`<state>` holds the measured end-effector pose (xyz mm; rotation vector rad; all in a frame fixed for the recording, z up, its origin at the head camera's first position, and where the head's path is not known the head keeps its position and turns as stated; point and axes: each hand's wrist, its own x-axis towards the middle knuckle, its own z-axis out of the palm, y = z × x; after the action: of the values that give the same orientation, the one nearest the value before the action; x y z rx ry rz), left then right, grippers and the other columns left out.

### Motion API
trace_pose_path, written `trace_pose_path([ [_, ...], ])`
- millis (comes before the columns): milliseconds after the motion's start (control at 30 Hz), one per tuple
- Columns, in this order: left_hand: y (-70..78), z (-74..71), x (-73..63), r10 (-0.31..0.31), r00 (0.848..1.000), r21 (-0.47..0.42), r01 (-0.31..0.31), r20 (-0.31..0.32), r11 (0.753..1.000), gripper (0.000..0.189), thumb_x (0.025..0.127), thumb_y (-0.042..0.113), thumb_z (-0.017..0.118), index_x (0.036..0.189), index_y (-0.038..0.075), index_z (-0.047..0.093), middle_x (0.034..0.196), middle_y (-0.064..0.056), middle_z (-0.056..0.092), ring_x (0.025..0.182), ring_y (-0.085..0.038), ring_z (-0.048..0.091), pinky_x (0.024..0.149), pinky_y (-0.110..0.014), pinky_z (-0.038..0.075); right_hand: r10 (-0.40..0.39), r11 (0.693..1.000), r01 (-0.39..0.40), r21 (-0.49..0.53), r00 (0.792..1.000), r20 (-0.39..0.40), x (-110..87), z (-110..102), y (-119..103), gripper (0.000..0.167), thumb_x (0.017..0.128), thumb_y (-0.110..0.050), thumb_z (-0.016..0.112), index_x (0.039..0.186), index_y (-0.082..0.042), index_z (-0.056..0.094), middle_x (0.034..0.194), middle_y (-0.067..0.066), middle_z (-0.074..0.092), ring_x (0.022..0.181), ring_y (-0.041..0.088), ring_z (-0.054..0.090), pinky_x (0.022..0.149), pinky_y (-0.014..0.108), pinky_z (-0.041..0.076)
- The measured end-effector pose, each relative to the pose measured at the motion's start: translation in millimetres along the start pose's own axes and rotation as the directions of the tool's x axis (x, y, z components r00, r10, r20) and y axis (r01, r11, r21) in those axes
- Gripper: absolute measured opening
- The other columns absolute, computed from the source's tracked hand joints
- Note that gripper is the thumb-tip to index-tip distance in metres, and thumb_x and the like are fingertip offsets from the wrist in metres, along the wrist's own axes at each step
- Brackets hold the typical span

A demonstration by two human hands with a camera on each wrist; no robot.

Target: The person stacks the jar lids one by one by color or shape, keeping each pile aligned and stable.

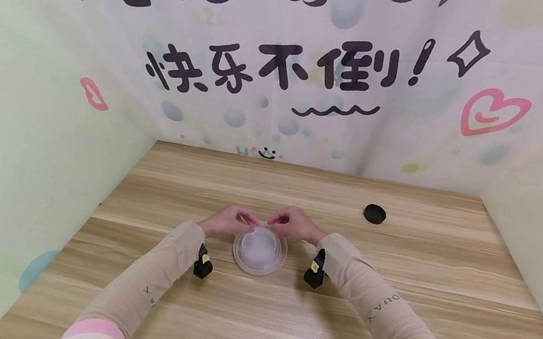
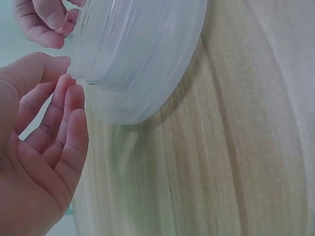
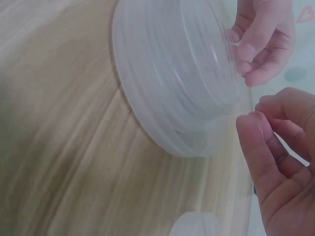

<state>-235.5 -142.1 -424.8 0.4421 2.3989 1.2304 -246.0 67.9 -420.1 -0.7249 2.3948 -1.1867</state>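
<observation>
On the table (image 1: 236, 320) stands a round, translucent plastic container (image 1: 260, 251) with a wide outer ring and a raised, narrower middle. My left hand (image 1: 233, 221) is at its far rim. The left wrist view shows the left thumb and index finger pinching that rim (image 2: 98, 73), with the other fingers loosely bent. Just across from it, my right hand (image 1: 294, 224) has its thumb and index tips (image 3: 251, 123) pressed together right beside the rim. Whether a thin edge lies between those right fingertips I cannot tell.
A black round lid (image 1: 374, 214) lies on the table to the right, beyond the right hand. A printed curtain (image 1: 267, 119) hangs along the back edge. At the bottom of the right wrist view a whitish, rounded object (image 3: 197, 225) is partly visible. Black wrist cameras (image 1: 203, 263) hang below both wrists.
</observation>
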Motion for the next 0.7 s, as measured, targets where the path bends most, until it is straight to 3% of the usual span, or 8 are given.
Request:
trace_pose_path([
  [133,4.0,0.3,1.5,0.017,1.0,-0.001,-0.017,-0.008,1.0,0.022,0.082,0.008,0.061,0.102,0.0,0.061,0.095,-0.007,0.063,0.087,-0.02,0.056,0.075,-0.029,0.047,-0.033,0.999,0.033,-0.013,0.999,-0.017,-2.3,-7,2,0.017,0.083,-0.004,0.055,0.096,0.004,0.064,0.083,0.013,0.064,0.065,0.02,0.057,0.058,0.026,0.049],
  [300,13.9,2.8,7.6,0.066,0.998,0.021,-0.066,-0.008,0.998,0.024,0.082,0.006,0.06,0.104,-0.004,0.059,0.098,-0.012,0.062,0.088,-0.021,0.057,0.077,-0.029,0.047,-0.008,0.999,0.009,0.042,0.999,-0.032,-6.4,-17,5,0.02,0.084,-0.003,0.054,0.098,0.007,0.062,0.086,0.021,0.062,0.072,0.035,0.058,0.063,0.038,0.051],
  [367,18.6,4.4,10.9,0.095,0.996,0.024,-0.095,0.001,0.995,0.026,0.081,0.006,0.06,0.105,-0.005,0.058,0.099,-0.014,0.061,0.089,-0.021,0.057,0.078,-0.028,0.047,-0.007,0.999,0.009,0.034,0.999,-0.046,-8.2,-22,7,0.02,0.084,-0.003,0.054,0.099,0.008,0.062,0.086,0.021,0.062,0.071,0.036,0.058,0.062,0.037,0.051],
  [567,31.3,9.1,23.2,0.155,0.988,0.008,-0.156,0.023,0.988,0.027,0.081,0.005,0.061,0.105,-0.006,0.058,0.095,-0.013,0.062,0.087,-0.021,0.058,0.077,-0.027,0.047,0.001,1.0,0.0,0.013,0.996,-0.087,-14.4,-37,18,0.02,0.084,-0.003,0.055,0.098,0.009,0.061,0.086,0.02,0.062,0.065,0.019,0.059,0.059,0.026,0.05],
  [700,39.1,12.1,32.8,0.192,0.981,-0.014,-0.191,0.02,0.981,0.026,0.081,0.0,0.059,0.105,-0.008,0.057,0.097,-0.018,0.06,0.088,-0.022,0.057,0.078,-0.027,0.046,0.014,1.0,-0.014,0.0,0.993,-0.116,-20.3,-47,24,0.02,0.084,-0.006,0.056,0.098,0.007,0.062,0.085,0.019,0.063,0.065,0.015,0.057,0.058,0.024,0.048],
])
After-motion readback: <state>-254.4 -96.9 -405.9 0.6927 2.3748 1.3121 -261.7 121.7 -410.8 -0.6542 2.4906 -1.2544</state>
